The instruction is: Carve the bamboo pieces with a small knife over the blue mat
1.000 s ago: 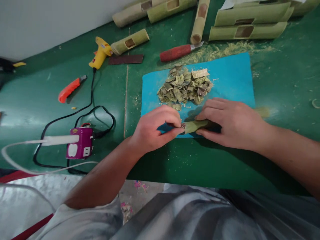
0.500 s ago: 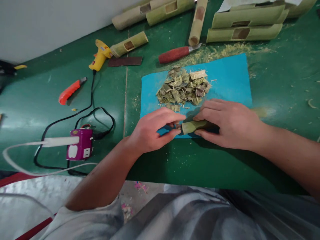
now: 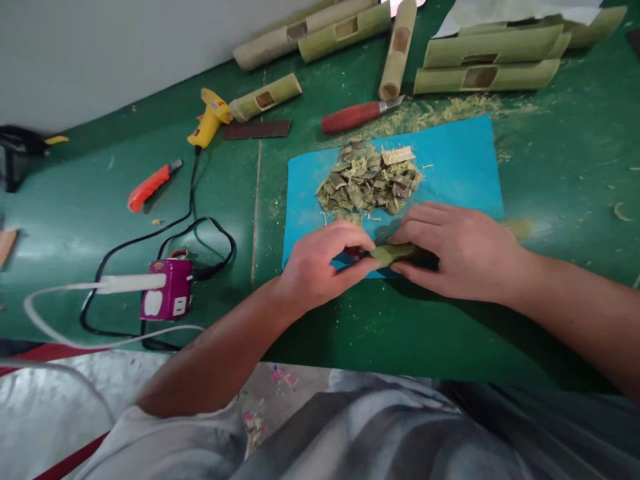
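1. Nearest, at the centre of the frame, the green bamboo tube (image 3: 400,254) lies over the lower edge of the blue sheet (image 3: 455,160). The right hand (image 3: 460,247) is curled over it, thumb below and fingers above; how far it runs under the palm is hidden.
2. The left hand (image 3: 317,260) is almost closed, thumb and fingers pinched at the tube's left end, seemingly with a small dark reddish piece (image 3: 353,252) (too shaded to name).
3. To work that end well, I'd let the right hand brace the tube against the worktop (image 3: 350,327), and use light, even left-hand pressure around the rim.
4. At the lower left, the purple power adapter (image 3: 167,290) and looped black cord (image 3: 193,193) lie near the left forearm, so a wide elbow swing might snag.
5. Just beyond the hands, the heap of chips (image 3: 363,180) leaves little room for upward strokes.
6. Farther up lie the orange cutter (image 3: 150,188), left, and the red-handled knife (image 3: 353,118), blade bare, upper centre.
7. Across the top rest the yellow glue gun (image 3: 213,120) and other windowed bamboo tubes (image 3: 525,77).
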Action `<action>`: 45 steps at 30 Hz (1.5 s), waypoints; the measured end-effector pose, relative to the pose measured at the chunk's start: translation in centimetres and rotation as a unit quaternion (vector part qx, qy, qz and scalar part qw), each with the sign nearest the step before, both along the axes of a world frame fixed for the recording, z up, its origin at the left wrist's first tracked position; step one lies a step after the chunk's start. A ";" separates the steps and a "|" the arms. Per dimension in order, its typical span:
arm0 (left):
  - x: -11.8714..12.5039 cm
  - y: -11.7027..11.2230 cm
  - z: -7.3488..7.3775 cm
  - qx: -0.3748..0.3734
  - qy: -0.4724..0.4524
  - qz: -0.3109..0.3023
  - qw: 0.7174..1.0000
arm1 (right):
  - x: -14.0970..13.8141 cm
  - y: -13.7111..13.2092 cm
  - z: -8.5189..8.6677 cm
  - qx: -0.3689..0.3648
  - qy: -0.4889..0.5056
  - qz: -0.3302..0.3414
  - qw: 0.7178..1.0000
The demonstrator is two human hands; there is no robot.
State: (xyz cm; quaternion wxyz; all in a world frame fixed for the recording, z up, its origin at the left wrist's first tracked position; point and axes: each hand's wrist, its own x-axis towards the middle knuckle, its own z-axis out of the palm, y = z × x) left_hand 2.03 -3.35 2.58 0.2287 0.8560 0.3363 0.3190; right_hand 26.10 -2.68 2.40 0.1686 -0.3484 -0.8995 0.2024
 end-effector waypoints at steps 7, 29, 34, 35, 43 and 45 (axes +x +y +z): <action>-0.7 0.2 0.4 -0.008 0.009 -0.060 0.998 | 0.0 0.0 -0.2 -0.002 0.014 0.001 1.000; -1.0 0.5 0.6 -0.007 0.018 -0.066 0.998 | 0.0 0.0 0.0 -0.014 0.009 0.001 1.000; -1.0 0.4 0.5 0.015 0.049 -0.076 0.996 | 0.0 0.0 0.1 -0.015 0.012 0.001 1.000; -1.0 0.3 0.5 0.018 0.054 -0.078 0.995 | 0.0 0.0 0.0 -0.012 0.011 0.001 1.000; -0.8 0.2 0.7 0.005 0.043 -0.060 0.997 | 0.0 0.0 0.0 -0.004 0.013 -0.002 1.000; -0.8 0.3 0.7 0.006 0.032 -0.060 0.998 | 0.0 0.0 -0.1 0.001 0.012 -0.003 1.000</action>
